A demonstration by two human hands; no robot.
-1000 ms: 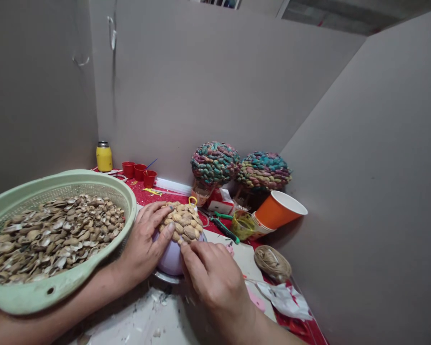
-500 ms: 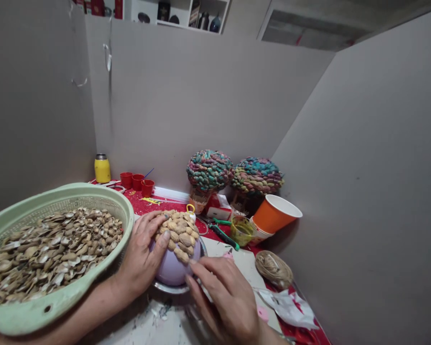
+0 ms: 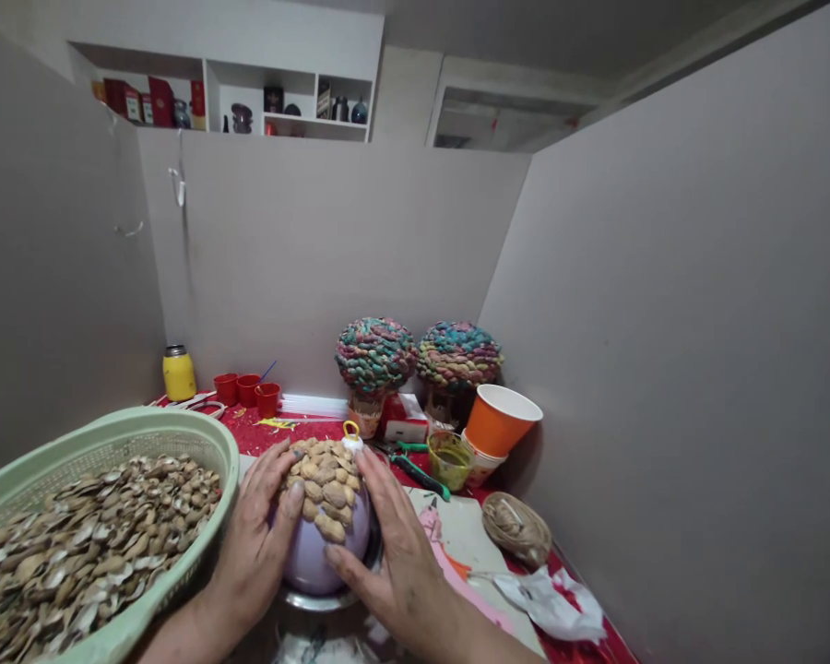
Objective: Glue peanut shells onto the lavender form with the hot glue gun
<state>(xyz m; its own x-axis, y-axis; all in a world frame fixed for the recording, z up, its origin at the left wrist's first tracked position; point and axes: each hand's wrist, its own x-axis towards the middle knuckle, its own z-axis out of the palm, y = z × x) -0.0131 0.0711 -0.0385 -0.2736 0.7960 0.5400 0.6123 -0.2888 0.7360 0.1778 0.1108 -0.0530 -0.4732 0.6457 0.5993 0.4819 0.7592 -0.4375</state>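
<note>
A smooth light-purple ball (image 3: 314,564), perhaps a balloon, rests in a shiny metal bowl (image 3: 323,604). Peanut shells (image 3: 332,493) cover its top and run partway down the side facing me. My left hand (image 3: 259,526) cups the ball from the left, with the fingers over the shells and the thumb on the near side. From the right, my right hand (image 3: 396,544) curves round it, its thumb lying low on the purple surface. Just behind the ball a white bottle top with a yellow ring (image 3: 351,438) shows; the rest is hidden.
At left a green colander (image 3: 230,466) holds many loose shells. Two colourful shell-covered domes (image 3: 375,355) stand at the back beside orange paper cups (image 3: 503,420), a yellowish cup (image 3: 449,461) and green-handled pliers (image 3: 421,475). Twine (image 3: 517,527) lies right. Grey partitions enclose the table.
My right hand has moved up and forward from the ball's lower right edge and now lies round its right side. My left hand stays on the ball. The camera view has tilted upward.
</note>
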